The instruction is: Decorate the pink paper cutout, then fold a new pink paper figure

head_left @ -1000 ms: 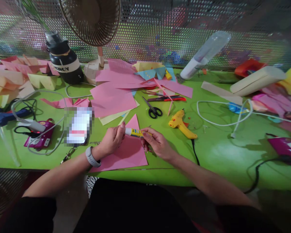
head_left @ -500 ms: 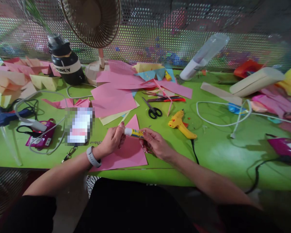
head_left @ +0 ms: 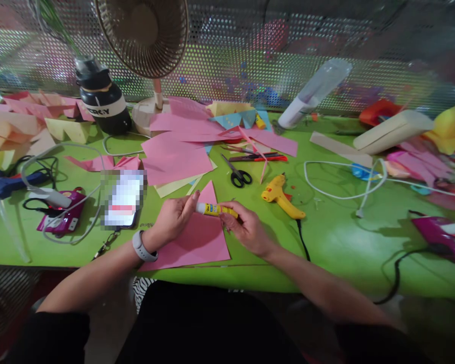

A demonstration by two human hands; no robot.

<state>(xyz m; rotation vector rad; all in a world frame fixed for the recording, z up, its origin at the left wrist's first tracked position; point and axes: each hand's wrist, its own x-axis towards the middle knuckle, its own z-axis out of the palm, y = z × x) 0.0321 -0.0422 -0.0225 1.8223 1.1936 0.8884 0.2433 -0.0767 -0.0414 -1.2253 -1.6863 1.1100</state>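
A yellow glue stick (head_left: 217,209) with a white end lies across between my two hands, above the pink paper. My right hand (head_left: 248,230) grips its yellow barrel between thumb and fingers. At the white end, my left hand (head_left: 174,216) is closed, thumb pointing up along it; its fingertips are partly hidden. Beneath the hands, a folded pink paper sheet (head_left: 197,242) with a pointed top rests at the table's front edge. Scissors (head_left: 239,174) with black handles lie just beyond, and a yellow glue gun (head_left: 282,197) is to the right of my right hand.
On the green table (head_left: 341,242) a phone (head_left: 123,199) and a purple power strip (head_left: 62,215) sit left. Behind are a black bottle (head_left: 104,101), a fan (head_left: 142,30) and pink sheets (head_left: 178,156). A white cable (head_left: 326,191) curls at right.
The glue stick has shifted slightly right with my right hand, and more of its yellow barrel shows. My left thumb is now raised straighter. The whole view has shifted slightly.
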